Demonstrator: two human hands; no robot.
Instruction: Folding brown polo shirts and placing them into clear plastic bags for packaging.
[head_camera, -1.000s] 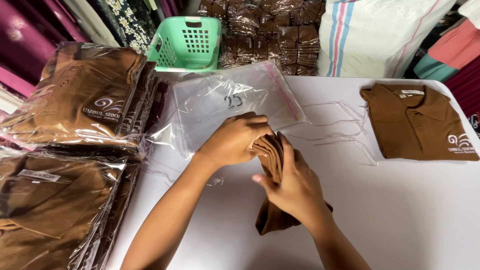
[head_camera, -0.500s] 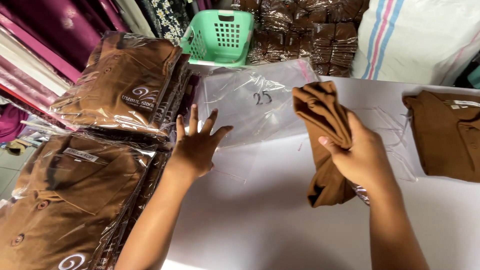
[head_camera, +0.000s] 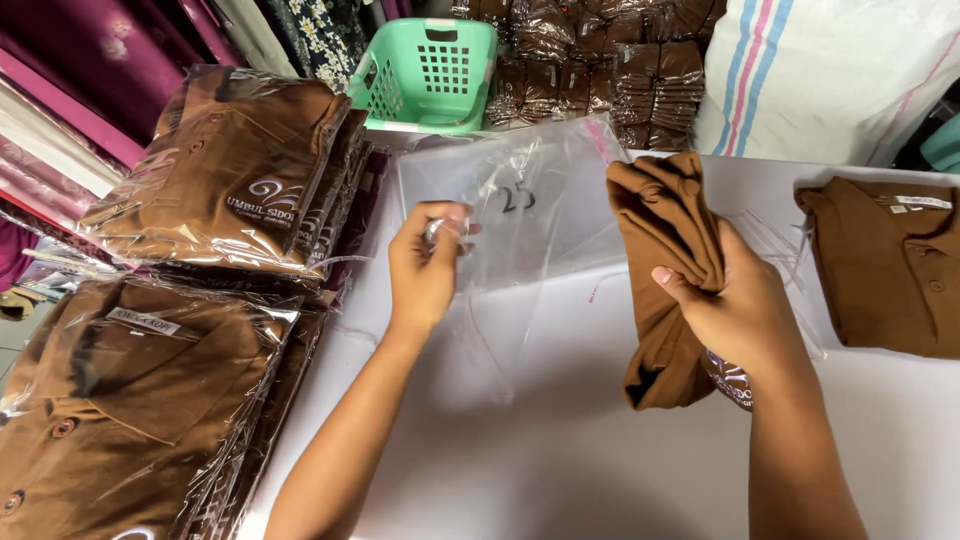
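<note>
1. Looking down through the head camera, I see my left hand (head_camera: 425, 265) at about ten o'clock from the picture's middle, its fingertips pinched narrowly on the near edge of a clear, flat plastic bag (head_camera: 520, 215) that lies on the white table (head_camera: 560, 450).
2. My right hand (head_camera: 735, 310) sits at about three o'clock, closed tight around a folded brown cotton polo shirt (head_camera: 665, 250); the shirt stands roughly upright in my grip, its top bunched above my fingers and its lower end hanging down to touch the table.
3. The bag and the shirt are just beside each other, the bag's right edge near the shirt's left side; I cannot tell whether they touch.
4. At nine o'clock a stack of brown shirts sealed in glossy plastic (head_camera: 235, 185) rests on the table's left side, and at seven o'clock a second, nearer stack of bagged brown shirts (head_camera: 130, 400) fills the corner.
5. At twelve o'clock a mint-green plastic basket with a grid of holes (head_camera: 430, 70) stands behind the table, and just right of it a pile of small brown bagged bundles (head_camera: 620, 65).
6. At one o'clock a white woven sack with pink and blue stripes (head_camera: 830, 70) leans in the background.
7. At three o'clock, at the right edge, an unbagged brown collared shirt (head_camera: 890, 265) lies flat on the table, well apart from my right hand.
</note>
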